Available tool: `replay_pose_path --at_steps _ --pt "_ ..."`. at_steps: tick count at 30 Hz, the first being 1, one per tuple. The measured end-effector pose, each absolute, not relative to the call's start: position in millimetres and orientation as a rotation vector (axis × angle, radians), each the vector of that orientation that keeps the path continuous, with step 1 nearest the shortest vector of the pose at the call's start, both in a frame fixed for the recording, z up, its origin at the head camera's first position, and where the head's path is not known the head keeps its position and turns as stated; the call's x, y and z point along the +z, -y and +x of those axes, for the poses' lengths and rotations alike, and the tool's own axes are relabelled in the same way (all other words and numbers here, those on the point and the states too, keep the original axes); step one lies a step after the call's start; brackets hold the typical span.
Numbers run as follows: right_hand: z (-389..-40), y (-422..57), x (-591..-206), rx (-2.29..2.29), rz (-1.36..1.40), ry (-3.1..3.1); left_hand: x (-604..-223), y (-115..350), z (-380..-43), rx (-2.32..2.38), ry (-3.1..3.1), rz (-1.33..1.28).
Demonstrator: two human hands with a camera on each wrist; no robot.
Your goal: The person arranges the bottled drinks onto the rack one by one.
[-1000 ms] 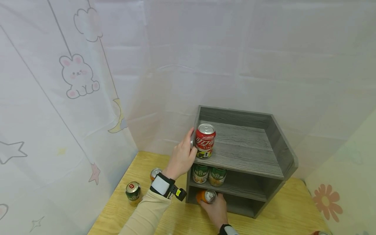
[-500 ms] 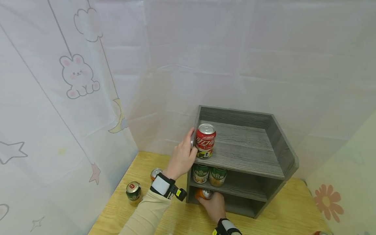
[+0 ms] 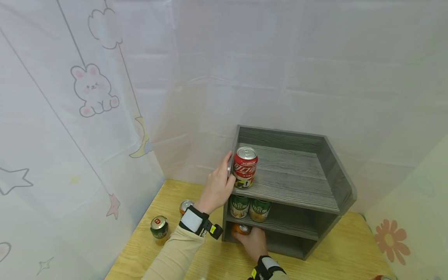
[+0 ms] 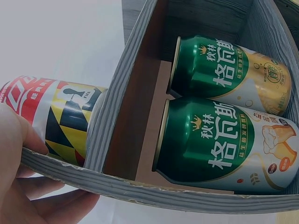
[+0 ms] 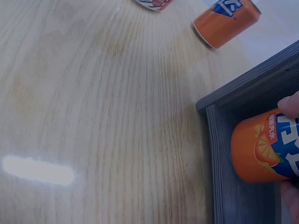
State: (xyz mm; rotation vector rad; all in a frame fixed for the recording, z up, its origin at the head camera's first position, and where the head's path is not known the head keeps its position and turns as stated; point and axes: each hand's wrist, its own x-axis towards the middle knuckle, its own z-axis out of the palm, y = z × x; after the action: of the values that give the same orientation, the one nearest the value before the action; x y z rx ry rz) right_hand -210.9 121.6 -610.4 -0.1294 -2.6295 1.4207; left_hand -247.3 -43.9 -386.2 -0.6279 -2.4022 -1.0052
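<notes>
A grey wooden shelf unit (image 3: 294, 173) stands on the table. My left hand (image 3: 215, 189) grips its left side panel, fingers outside and thumb by the red cola can (image 3: 245, 168) on the top board. Two green-topped drink cans (image 4: 219, 70) stand side by side on the middle level. Low down, my right hand (image 3: 254, 243) holds an orange soda can (image 5: 261, 149) inside the bottom compartment, at its left end. In the right wrist view the can is upright relative to the shelf and only some fingertips show; whether its base touches the board, I cannot tell.
Left of the shelf, a green can (image 3: 159, 230) and another orange can (image 3: 186, 206) stand on the wooden table (image 3: 210, 264). Part of a red can (image 3: 382, 277) shows at the lower right edge. A white printed cloth (image 3: 217, 77) hangs behind.
My right hand has moved the orange can deeper into the bottom compartment and slightly left, and the can has become more upright. My left hand stays at the side panel.
</notes>
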Motion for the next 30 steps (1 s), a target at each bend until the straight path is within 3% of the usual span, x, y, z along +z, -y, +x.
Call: replay_pose_path --at_steps 30 --pt "-214 -121 -600 1.442 0.017 2.681 -388 43 -248 -1.042 2.371 -0.636"
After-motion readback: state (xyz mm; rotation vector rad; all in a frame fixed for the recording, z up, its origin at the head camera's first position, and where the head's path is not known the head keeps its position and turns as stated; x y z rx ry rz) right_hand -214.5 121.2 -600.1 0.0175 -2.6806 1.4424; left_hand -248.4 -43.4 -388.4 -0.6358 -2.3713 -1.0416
